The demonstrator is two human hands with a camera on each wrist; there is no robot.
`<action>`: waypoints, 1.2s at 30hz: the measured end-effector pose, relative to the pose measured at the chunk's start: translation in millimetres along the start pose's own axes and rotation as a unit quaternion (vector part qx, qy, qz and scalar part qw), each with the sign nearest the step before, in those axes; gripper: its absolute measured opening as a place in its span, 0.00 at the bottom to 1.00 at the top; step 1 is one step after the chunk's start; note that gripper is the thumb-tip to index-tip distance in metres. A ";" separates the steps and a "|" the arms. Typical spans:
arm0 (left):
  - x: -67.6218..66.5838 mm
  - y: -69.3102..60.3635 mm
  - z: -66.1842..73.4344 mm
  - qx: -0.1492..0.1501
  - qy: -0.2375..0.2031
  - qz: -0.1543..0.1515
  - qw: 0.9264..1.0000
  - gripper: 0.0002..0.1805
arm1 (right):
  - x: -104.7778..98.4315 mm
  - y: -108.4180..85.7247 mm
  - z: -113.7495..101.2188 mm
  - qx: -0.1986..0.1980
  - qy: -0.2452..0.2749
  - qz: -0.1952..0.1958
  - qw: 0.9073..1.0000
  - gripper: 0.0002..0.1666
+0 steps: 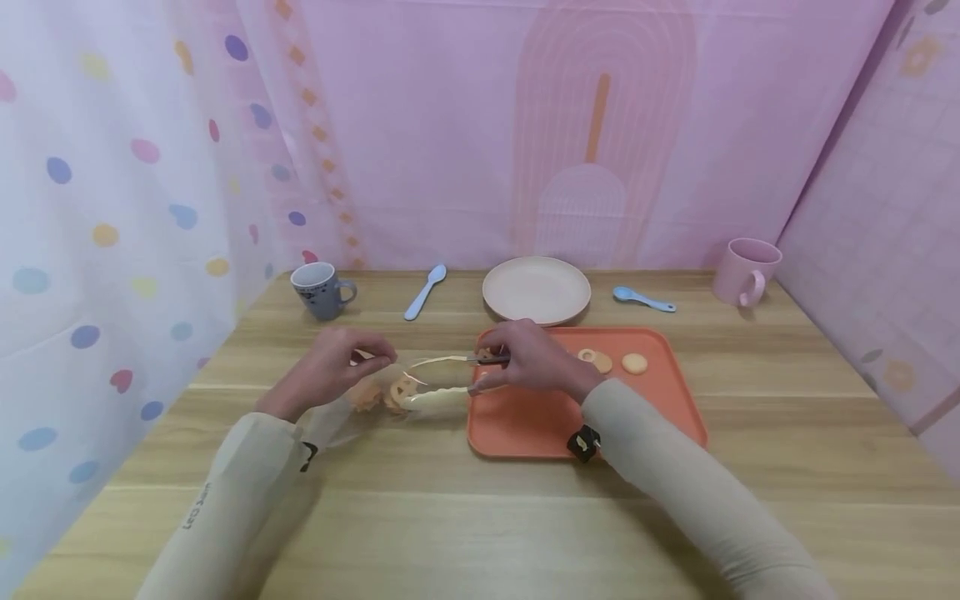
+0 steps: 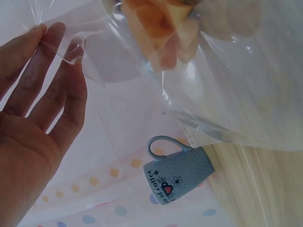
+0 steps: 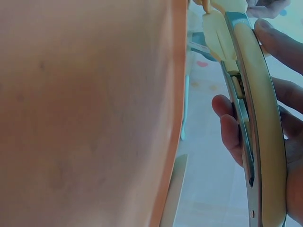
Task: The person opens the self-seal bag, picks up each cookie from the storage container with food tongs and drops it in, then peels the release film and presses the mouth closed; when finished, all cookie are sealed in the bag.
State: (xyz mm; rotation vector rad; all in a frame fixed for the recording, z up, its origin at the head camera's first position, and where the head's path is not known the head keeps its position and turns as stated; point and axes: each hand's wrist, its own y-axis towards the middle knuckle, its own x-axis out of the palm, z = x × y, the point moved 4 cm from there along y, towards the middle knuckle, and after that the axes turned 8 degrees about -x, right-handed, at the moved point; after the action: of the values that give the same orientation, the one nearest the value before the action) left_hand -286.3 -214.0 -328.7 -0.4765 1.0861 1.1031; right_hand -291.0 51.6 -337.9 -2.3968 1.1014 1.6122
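Observation:
My left hand [image 1: 341, 367] pinches the edge of a clear plastic bag [image 2: 265, 85] between thumb and fingertips. Several flower-shaped cookies [image 1: 402, 390] show through the film, and in the left wrist view brownish cookies [image 2: 163, 28] sit inside it. My right hand [image 1: 528, 358] grips a pair of tongs [image 3: 271, 132] with cream grips and pale scalloped tips. Those tips are spread and point left, at the bag's mouth beside the cookies. Whether they touch a cookie I cannot tell. Under the right hand lies an orange tray [image 1: 525, 429] with several round cookies [image 1: 634, 363] on it.
Behind the tray is a cream plate [image 1: 536, 287]. Two blue spoons lie to its sides, one spoon [image 1: 425, 292] left and the other spoon [image 1: 643, 300] right. A grey-blue mug [image 1: 321, 293] stands back left, a pink mug [image 1: 738, 271] back right. Curtains enclose the wooden table [image 1: 420, 533].

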 end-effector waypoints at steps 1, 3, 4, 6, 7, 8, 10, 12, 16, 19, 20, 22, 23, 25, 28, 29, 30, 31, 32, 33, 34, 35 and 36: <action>0.2 -0.2 -0.2 -0.002 -0.001 0.000 1.000 0.05 | 0.8 0.6 -0.4 0.000 -0.005 0.002 1.000 0.20; 0.4 -0.6 -0.6 -0.005 -0.002 0.000 1.000 0.05 | 2.4 1.9 -1.2 0.001 -0.014 0.006 1.000 0.21; 0.4 -0.8 -0.8 -0.006 -0.002 0.000 1.000 0.05 | 3.3 2.5 -1.4 0.003 -0.016 0.006 1.000 0.22; 0.2 -1.0 -0.4 -0.006 -0.001 -0.001 1.000 0.05 | 5.0 3.7 -2.5 0.005 -0.019 0.008 1.000 0.24; 0.1 -1.1 -0.1 -0.006 -0.001 -0.001 1.000 0.05 | 5.6 4.5 -3.2 0.007 -0.021 0.007 1.000 0.24; 0.0 -1.1 0.1 -0.006 -0.001 -0.001 1.000 0.05 | 6.3 5.1 -3.9 0.008 -0.022 0.007 1.000 0.24; -0.3 -1.1 0.5 -0.006 -0.001 -0.001 1.000 0.05 | 7.4 6.3 -5.3 0.011 -0.023 0.006 1.000 0.23; -0.4 -1.1 0.8 -0.005 -0.001 0.000 1.000 0.05 | 8.2 7.3 -6.4 0.014 -0.026 0.002 1.000 0.23; -0.2 -0.8 0.5 -0.006 0.000 0.001 1.000 0.05 | 9.4 8.4 -7.5 0.022 -0.030 -0.009 0.999 0.23; -0.2 -0.7 0.2 -0.007 0.001 0.001 1.000 0.05 | 9.5 8.6 -7.9 0.026 -0.031 -0.014 0.999 0.23; -0.3 -0.7 0.1 -0.008 0.002 0.002 1.000 0.05 | 9.3 8.6 -8.1 0.024 -0.034 -0.014 0.999 0.23; -0.6 -1.0 0.5 -0.008 0.004 0.002 1.000 0.05 | 9.4 8.6 -8.4 0.021 -0.039 -0.016 0.999 0.23; -0.8 -1.5 0.6 -0.008 0.004 0.001 1.000 0.05 | 9.5 8.5 -8.6 0.019 -0.042 -0.017 0.999 0.22; -1.1 -2.1 0.9 -0.010 0.005 0.001 1.000 0.05 | 9.3 7.9 -8.5 0.016 -0.044 -0.017 0.999 0.22; -1.5 -2.5 0.8 -0.010 0.005 0.001 1.000 0.05 | 7.8 5.6 -6.9 0.015 -0.036 -0.009 0.999 0.23; -1.5 -2.5 0.7 -0.009 0.004 0.001 1.000 0.05 | 6.8 4.5 -6.1 0.013 -0.033 -0.004 0.999 0.23; -1.7 -2.4 0.3 -0.010 0.003 0.001 1.000 0.05 | 5.7 3.0 -5.1 0.013 -0.028 0.000 1.000 0.23; -1.8 -2.3 -0.1 -0.010 0.003 0.002 1.000 0.05 | 4.5 1.3 -4.3 0.010 -0.021 0.003 1.000 0.23; -1.8 -2.4 -0.3 -0.011 0.002 0.002 1.000 0.05 | 3.2 -0.6 -3.5 0.009 -0.011 0.006 1.000 0.22; -1.8 -2.5 -0.7 -0.012 0.002 0.001 1.000 0.05 | 1.8 -3.1 -2.5 0.011 -0.002 0.007 1.000 0.21; -1.7 -2.8 -1.1 -0.013 0.000 0.000 1.000 0.05 | -0.1 -6.2 -1.9 0.012 0.005 0.007 1.000 0.20; -1.6 -3.0 -1.3 -0.014 -0.001 -0.001 1.000 0.05 | -2.3 -9.9 -1.0 0.015 0.014 0.007 1.000 0.19; -1.5 -3.1 -1.5 -0.015 -0.001 -0.002 1.000 0.05 | -4.7 -14.3 0.0 0.023 0.022 0.007 0.999 0.18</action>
State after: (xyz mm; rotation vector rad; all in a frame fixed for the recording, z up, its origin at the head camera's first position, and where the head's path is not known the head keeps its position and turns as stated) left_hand -284.3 -217.2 -328.6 -0.5001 1.0683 1.1179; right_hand -283.7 64.7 -338.8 -2.4117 1.1514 1.5281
